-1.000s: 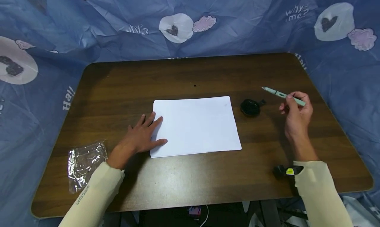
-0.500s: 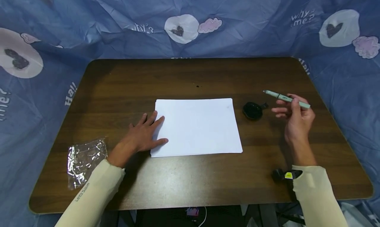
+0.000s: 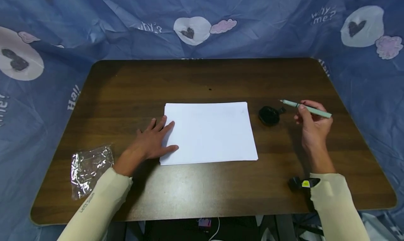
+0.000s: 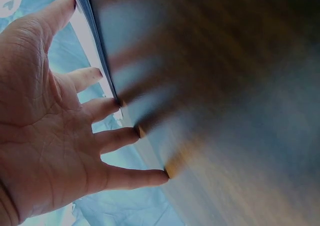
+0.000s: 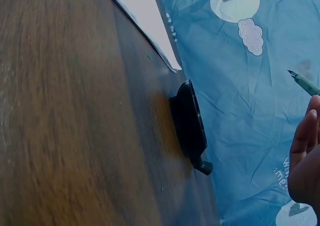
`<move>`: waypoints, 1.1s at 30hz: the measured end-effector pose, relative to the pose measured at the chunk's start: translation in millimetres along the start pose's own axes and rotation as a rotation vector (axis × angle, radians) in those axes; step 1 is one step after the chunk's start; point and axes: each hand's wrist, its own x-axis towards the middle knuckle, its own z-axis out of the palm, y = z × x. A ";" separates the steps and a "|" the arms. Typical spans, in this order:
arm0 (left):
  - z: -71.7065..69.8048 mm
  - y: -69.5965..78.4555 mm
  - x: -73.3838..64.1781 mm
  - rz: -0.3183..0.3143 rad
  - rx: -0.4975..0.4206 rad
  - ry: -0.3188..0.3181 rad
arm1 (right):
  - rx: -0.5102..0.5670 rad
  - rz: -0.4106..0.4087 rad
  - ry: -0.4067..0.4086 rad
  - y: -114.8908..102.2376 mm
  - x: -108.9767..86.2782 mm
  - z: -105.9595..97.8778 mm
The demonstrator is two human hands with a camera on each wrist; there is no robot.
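My left hand (image 3: 151,143) lies palm down with fingers spread, at the left side of a stack of white paper (image 3: 211,132); thumb and index finger overlap the sheets. In the left wrist view its fingertips (image 4: 132,131) rest on the tabletop and at the stack's edge. Raised over the table's right side, my right hand (image 3: 315,127) pinches a mint-green pen (image 3: 320,112), its pointed tip toward the left. That pen (image 5: 305,84) shows at the right border of the right wrist view, dark tip up. A black, flat round object (image 3: 269,116) with a short stub sits between paper and right hand.
A crinkled clear plastic bag (image 3: 89,171) lies at the table's left, beside the left forearm. A tiny dark speck (image 3: 210,89) is on the brown wooden table (image 3: 202,195) behind the paper. Blue printed cloth (image 3: 126,23) hangs behind and at both sides.
The pen has shifted slightly and lies flatter in my right hand; fingers that extended half a second ago are curled in again. The left hand stays on the paper. The view shifts slightly.
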 end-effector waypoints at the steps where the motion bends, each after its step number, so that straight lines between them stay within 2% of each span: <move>1: -0.2 0.1 -0.3 -0.001 -0.002 -0.001 | -0.022 0.010 0.002 -0.1 -0.1 0.0; 7: -0.3 0.1 0.9 -0.008 -0.006 -0.004 | -0.107 0.030 0.017 2.2 0.7 -0.5; 11: -0.7 0.5 1.9 -0.013 -0.007 -0.005 | -0.113 0.035 -0.025 4.4 1.1 -2.0; 16: -0.8 0.2 1.8 -0.021 -0.010 -0.015 | -0.122 0.092 -0.057 6.9 0.1 -3.1; 21: 0.3 -1.4 2.0 -0.020 -0.011 -0.019 | -0.100 0.131 -0.051 10.5 -0.8 -3.0; 33: 0.7 -3.4 1.9 -0.007 -0.027 -0.016 | -0.148 0.220 0.015 16.3 -1.5 -10.5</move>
